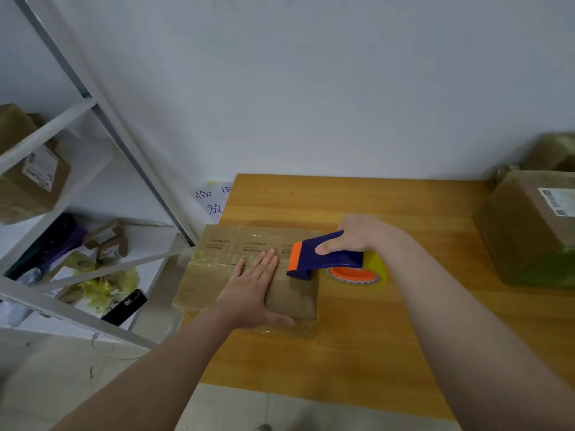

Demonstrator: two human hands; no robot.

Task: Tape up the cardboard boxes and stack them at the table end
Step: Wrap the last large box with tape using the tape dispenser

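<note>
Box (202, 281) lay flat at the desk's (373, 337) 9 o'clock end, long axis 9-to-3, left hand (252, 290) pressing open-palmed on top, right hand (357, 234) at its 3 o'clock gripping the tape dispenser (323, 255), blade on the box's right edge.

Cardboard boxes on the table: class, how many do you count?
3. A flat box under the left hand, a large box at the right, a third box behind it; more may be hidden.
</note>
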